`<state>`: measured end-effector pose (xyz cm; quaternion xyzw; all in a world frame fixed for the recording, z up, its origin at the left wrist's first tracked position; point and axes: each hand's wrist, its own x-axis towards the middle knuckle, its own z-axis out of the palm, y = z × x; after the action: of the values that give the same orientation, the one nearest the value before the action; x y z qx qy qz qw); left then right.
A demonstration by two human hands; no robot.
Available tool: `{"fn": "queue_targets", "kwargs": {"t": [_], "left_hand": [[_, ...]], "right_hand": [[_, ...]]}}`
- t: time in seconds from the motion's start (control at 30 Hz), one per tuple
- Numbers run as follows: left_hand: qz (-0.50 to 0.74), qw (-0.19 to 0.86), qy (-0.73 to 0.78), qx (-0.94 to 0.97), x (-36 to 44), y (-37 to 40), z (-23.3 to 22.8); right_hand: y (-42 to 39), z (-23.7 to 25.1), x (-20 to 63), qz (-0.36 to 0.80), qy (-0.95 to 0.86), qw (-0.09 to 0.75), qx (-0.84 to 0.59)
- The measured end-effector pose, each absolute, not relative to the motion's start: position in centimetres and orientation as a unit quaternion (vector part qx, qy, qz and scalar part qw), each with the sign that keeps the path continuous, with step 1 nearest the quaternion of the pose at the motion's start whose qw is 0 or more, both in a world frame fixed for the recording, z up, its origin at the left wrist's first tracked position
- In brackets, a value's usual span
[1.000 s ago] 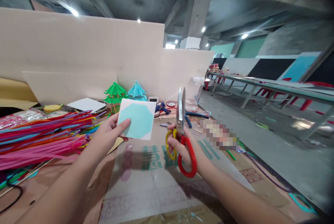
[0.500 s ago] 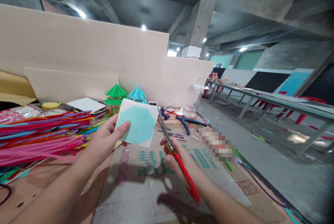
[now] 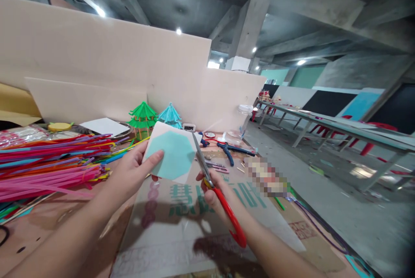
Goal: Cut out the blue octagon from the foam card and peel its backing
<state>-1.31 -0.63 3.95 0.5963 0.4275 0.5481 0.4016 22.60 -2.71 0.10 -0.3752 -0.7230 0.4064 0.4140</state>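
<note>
My left hand (image 3: 134, 167) pinches a white square sheet (image 3: 158, 128) with a turquoise octagon (image 3: 177, 157) lying flat on its front. The thumb presses on the octagon, while the fingers are mostly hidden behind the sheet. In my right hand (image 3: 222, 193) is a pair of scissors with red handles (image 3: 228, 213), its metal blades pointing up and away from me. The blade tips overlap the sheet's upper right edge; whether paper lies between the blades I cannot tell. Both hands are raised above a printed sheet (image 3: 155, 243) on the table.
Bundled coloured pipe cleaners (image 3: 55, 161) lie at the left. Behind the paper stand a green pagoda-like model (image 3: 143, 116) and a light blue one (image 3: 170, 116). A blue-handled glue gun (image 3: 227, 152) and a clear plastic jar (image 3: 242, 120) are farther back. An upright pale board (image 3: 113, 53) backs the table.
The sheet's right edge has come slightly toward the scissors, so the blade tips overlap it more. The sheet has tilted a little. Both hands keep their grip, and the whole view has shifted slightly.
</note>
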Motion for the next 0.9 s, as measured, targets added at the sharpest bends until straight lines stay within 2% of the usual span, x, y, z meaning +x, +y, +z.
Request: {"fn": "queue_targets", "kwargs": {"t": [0.53,0.9], "left_hand": [[0.557,0.404,0.398,0.607,-1.33,-0.52,4.08],[0.551,0.426,0.400,0.596,-1.32,-0.16,3.64]], "right_hand": [[-2.93,0.53,22.76,0.420,-0.734,0.383,-0.372],[-2.70,0.24,22.47,0.434,-0.713,0.405,-0.373]]}}
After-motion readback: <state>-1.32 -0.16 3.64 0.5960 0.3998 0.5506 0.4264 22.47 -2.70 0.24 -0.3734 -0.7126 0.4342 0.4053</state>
